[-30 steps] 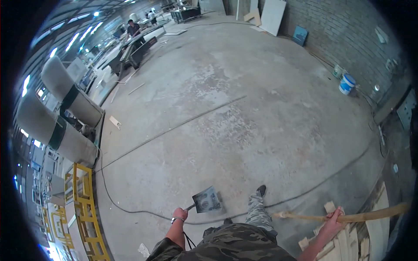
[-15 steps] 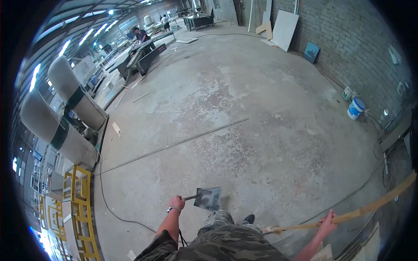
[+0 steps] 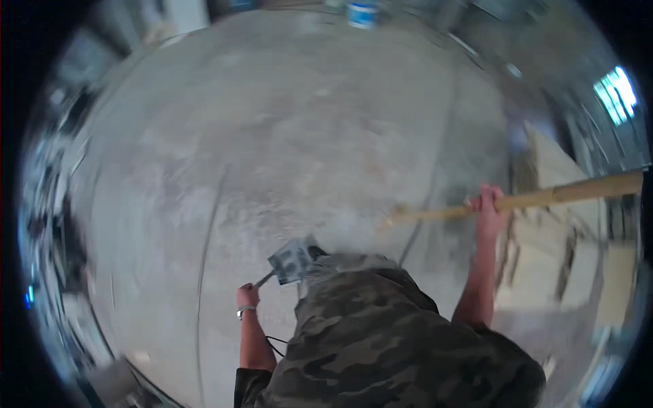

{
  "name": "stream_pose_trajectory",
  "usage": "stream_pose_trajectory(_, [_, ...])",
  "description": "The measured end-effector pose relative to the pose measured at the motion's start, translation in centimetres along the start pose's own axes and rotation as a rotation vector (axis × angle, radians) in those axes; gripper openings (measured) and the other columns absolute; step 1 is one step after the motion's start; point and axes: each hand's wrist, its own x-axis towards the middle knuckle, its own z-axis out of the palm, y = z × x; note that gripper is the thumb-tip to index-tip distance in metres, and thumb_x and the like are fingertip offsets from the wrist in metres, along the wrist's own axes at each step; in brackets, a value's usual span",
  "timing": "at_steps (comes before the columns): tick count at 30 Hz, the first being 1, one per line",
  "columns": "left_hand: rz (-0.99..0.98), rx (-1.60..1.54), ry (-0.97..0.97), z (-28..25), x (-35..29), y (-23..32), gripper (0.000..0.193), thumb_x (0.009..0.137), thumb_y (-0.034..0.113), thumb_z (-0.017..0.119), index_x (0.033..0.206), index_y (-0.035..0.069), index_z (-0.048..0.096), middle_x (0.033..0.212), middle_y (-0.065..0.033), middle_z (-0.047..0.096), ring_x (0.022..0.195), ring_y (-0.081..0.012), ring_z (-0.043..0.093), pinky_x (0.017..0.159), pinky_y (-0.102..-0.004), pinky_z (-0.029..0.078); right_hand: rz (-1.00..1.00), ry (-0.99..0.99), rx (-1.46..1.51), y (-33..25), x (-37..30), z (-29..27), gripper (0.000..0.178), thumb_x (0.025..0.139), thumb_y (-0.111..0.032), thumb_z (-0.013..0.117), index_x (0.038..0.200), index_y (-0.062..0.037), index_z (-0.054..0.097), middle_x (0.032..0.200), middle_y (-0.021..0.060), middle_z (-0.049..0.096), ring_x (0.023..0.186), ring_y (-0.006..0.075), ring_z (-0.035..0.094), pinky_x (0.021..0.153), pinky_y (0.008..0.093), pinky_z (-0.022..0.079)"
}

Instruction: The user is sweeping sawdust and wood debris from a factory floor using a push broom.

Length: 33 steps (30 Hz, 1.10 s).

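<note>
My left hand (image 3: 247, 296), with a watch or bracelet on the wrist, is closed round the short handle of a square grey dustpan (image 3: 292, 264). The pan hangs in front of my left leg above the concrete floor, its flat face marked with darker patches. Out to the right, my right hand (image 3: 486, 198) grips a long yellowish wooden pole (image 3: 564, 194). Its thick part reaches toward the right rim, while the thinner end points left over the floor. That end is blurred, so its shape cannot be made out.
Several pale boards or slabs (image 3: 537, 262) lie beyond my right forearm. A white and blue bucket (image 3: 362, 15) stands at the far edge of the concrete floor (image 3: 292, 122). Blurred workshop clutter lines the left rim, and a bright window (image 3: 615, 95) shows at the right.
My view has swung to the right, bringing the pale boards in and shifting the bucket to the top middle. Both hands keep their holds; the dustpan is now tilted differently.
</note>
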Motion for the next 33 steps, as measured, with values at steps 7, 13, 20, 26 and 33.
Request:
stream_pose_trajectory(7, [0.355, 0.308, -0.040, -0.1, 8.8, 7.4, 0.024, 0.077, 0.023, 0.060, 0.094, 0.012, 0.072, 0.085, -0.0160, 0.068, 0.081, -0.0337, 0.066, 0.069, -0.0420, 0.052, -0.103, 0.336, 0.018, -2.0, -5.4, -6.9, 0.024, 0.092, -0.012, 0.058, 0.072, -0.0072, 0.047, 0.057, -0.0003, 0.040, 0.053, 0.0113, 0.043, 0.062, 0.0322, 0.047])
stream_pose_trajectory(13, [0.438, 0.458, -0.011, -1.5, 10.8, 12.4, 0.028, 0.078, 0.020, 0.058, 0.102, 0.011, 0.070, 0.095, -0.0190, 0.067, 0.089, -0.0360, 0.065, 0.076, -0.0444, 0.052, -0.055, 0.507, -0.097, 0.6, -6.0, -8.6, 0.018, 0.092, -0.015, 0.060, 0.079, -0.0064, 0.052, 0.061, 0.0001, 0.045, 0.058, 0.0106, 0.045, 0.057, 0.0286, 0.043])
stream_pose_trajectory(20, [0.325, 0.383, 0.171, -3.3, 9.7, 18.8, 0.023, 0.084, 0.033, 0.059, 0.097, 0.019, 0.072, 0.094, -0.0163, 0.067, 0.088, -0.0353, 0.065, 0.076, -0.0463, 0.052, 0.124, 0.385, -0.261, 3.4, -1.2, -9.0, 0.029, 0.091, -0.021, 0.062, 0.071, -0.0098, 0.045, 0.061, -0.0036, 0.039, 0.056, 0.0074, 0.036, 0.051, 0.0250, 0.032])
stream_pose_trajectory(26, [0.238, 0.285, 0.387, -4.8, 7.9, 21.1, 0.031, 0.083, 0.024, 0.062, 0.111, 0.012, 0.067, 0.103, -0.0217, 0.064, 0.100, -0.0370, 0.060, 0.087, -0.0443, 0.049, 0.217, -0.007, -0.206, 7.5, 5.5, -6.8, 0.023, 0.090, -0.014, 0.060, 0.072, -0.0085, 0.047, 0.060, -0.0035, 0.039, 0.051, 0.0074, 0.036, 0.046, 0.0253, 0.031])
stream_pose_trajectory(33, [0.043, 0.145, 0.524, -5.2, 8.0, 18.6, 0.026, 0.076, 0.022, 0.067, 0.098, 0.007, 0.069, 0.102, -0.0197, 0.064, 0.099, -0.0354, 0.060, 0.086, -0.0441, 0.049, 0.365, -0.452, -0.226, 10.3, 10.3, 6.6, 0.023, 0.085, -0.012, 0.063, 0.070, -0.0084, 0.046, 0.057, -0.0030, 0.041, 0.045, 0.0078, 0.040, 0.041, 0.0246, 0.032])
